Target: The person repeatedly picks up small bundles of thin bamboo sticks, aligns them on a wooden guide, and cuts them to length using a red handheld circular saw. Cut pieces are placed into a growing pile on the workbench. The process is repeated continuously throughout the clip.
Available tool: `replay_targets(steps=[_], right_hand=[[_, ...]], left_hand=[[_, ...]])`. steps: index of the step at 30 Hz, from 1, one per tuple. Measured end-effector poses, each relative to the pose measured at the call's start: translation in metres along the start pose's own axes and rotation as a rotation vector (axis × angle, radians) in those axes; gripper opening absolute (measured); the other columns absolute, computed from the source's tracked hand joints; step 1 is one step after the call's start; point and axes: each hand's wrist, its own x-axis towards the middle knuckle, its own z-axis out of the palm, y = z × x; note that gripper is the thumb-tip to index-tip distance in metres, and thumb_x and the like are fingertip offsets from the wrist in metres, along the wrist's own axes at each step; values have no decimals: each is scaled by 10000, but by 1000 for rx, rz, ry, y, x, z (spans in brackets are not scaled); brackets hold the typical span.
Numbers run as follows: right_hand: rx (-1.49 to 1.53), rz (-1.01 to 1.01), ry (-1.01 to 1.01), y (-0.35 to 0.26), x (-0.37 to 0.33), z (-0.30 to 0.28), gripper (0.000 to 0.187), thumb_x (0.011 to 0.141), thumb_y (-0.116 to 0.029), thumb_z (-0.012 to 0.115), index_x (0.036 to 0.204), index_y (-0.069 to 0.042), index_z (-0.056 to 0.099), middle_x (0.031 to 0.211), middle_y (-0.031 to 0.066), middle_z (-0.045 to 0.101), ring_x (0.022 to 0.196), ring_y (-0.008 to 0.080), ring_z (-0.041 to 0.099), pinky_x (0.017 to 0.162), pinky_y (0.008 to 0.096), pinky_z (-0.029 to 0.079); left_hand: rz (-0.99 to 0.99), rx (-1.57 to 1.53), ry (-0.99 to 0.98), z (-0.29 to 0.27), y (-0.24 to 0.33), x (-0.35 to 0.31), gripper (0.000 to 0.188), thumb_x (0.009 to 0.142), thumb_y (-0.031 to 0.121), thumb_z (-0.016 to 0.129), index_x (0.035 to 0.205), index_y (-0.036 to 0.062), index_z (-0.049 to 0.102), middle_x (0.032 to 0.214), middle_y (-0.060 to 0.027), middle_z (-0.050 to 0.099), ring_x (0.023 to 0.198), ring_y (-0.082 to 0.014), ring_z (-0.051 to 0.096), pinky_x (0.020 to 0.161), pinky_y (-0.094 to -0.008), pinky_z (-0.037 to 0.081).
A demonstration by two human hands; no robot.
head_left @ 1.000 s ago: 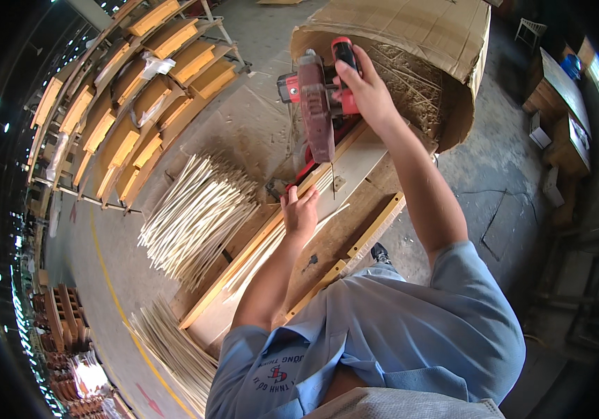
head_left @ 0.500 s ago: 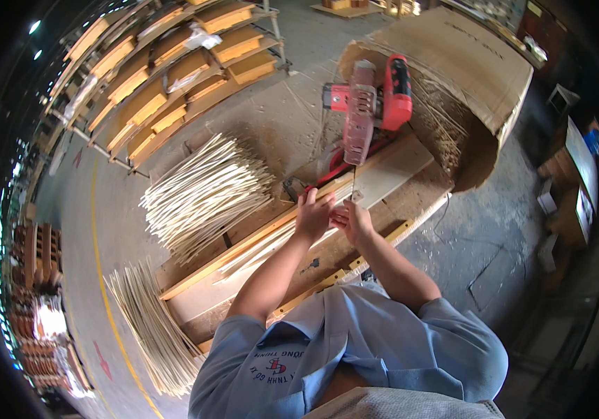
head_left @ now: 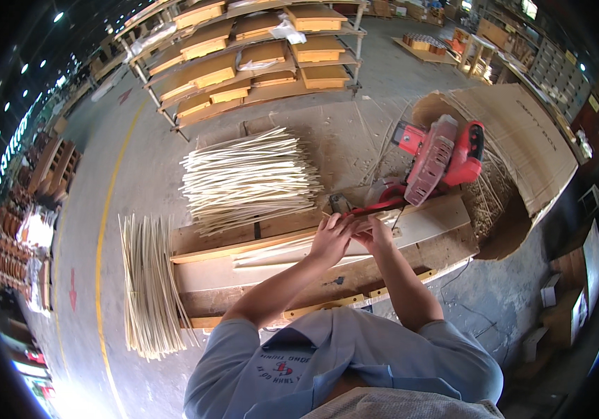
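Both my hands are together over a bundle of thin pale wooden sticks (head_left: 271, 256), which lies lengthwise along a board with a raised wooden fence (head_left: 243, 247). My left hand (head_left: 333, 239) bends its fingers over the sticks beside the fence. Close to its right, my right hand (head_left: 378, 236) is closed around the stick ends, with fingertips partly hidden. Just beyond my hands stands a red miter saw (head_left: 432, 160), its head raised above the board. The blade is mostly hidden by its guard.
A large pile of sticks (head_left: 250, 178) lies behind the fence, and another bundle (head_left: 149, 286) at the bench's left end. An open cardboard box (head_left: 533, 133) with offcuts stands behind the saw. A rack of wooden panels (head_left: 257, 59) is farther back.
The view has turned, so the bench and saw sit lower and the saw farther right. My hands remain close together at the sticks; the right hand's fingers have shifted on the stick ends.
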Motion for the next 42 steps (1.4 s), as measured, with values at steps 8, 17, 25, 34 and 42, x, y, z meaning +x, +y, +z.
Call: replay_targets(steps=[8, 17, 25, 34, 42], right_hand=[[66, -156, -119, 28, -15, 71, 312, 1058, -253, 562, 1152, 43, 592, 1120, 201, 687, 1115, 355, 694, 1070, 528, 554], [-1823, -1330, -4, 94, 23, 122, 250, 911, -221, 649, 695, -97, 623, 763, 86, 622, 756, 301, 634, 723, 448, 491], [-1838, -1383, -38, 95, 30, 116, 253, 941, -216, 564, 710, -119, 600, 787, 27, 636, 761, 259, 637, 730, 418, 481], [-1902, -1398, -31, 96, 28, 131, 266, 963, -222, 505, 750, -112, 619, 812, 74, 632, 784, 312, 627, 732, 453, 466], [-1937, -1381, -50, 102, 33, 109, 254, 956, -213, 520, 758, -94, 625, 817, 92, 636, 796, 331, 620, 757, 458, 477]], left_hand=[[-306, 140, -613, -69, -68, -7, 320, 1057, 324, 587, 1309, 129, 613, 734, -39, 625, 549, -102, 575, 399, -275, 424], [-337, 318, -537, -99, -297, 17, 420, 1001, 503, 600, 1211, 149, 682, 954, -132, 759, 939, -322, 745, 746, -475, 587], [-464, 239, -602, -61, -405, 64, 650, 957, 677, 563, 1215, 97, 704, 1057, -138, 759, 1037, -320, 729, 851, -475, 591], [-704, 235, -535, -46, -399, 49, 677, 990, 574, 610, 1533, 181, 512, 1567, -138, 488, 1520, -312, 358, 1241, -466, 317], [-700, 93, 256, -127, -285, -47, 248, 943, 283, 719, 1131, 129, 770, 1098, -109, 747, 1112, -327, 668, 949, -431, 561]])
